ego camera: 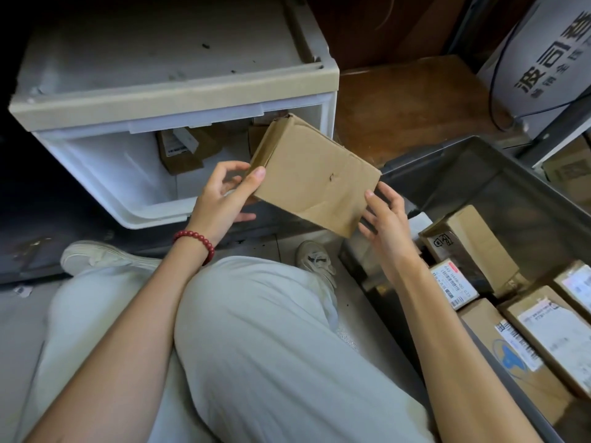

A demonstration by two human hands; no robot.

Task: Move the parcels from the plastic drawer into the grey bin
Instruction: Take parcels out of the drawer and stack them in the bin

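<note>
Cardboard, creased and plain on its upper face: that is the box (315,174) we hold in the air, tilted, between the plastic drawer (105,174) and the grey bin (463,174), in front of the drawer's open mouth and not yet over the bin. Our left hand (220,199) pinches its near left corner, thumb on top and fingers curled below. Our right hand (388,225) takes the near right corner, thumb on the upper face and fingers against the side.

We judge this to be the carry: one parcel out of the drawer and on its way across. At least two more parcels (182,151) lie at the back of the drawer, so the task is not done. Several boxes (473,247) already crowd the near end of the bin, some with printed labels.

Next we would need to swing the box to our right, over the bin's wall, and lower it where bare floor shows at the far end.
</note>
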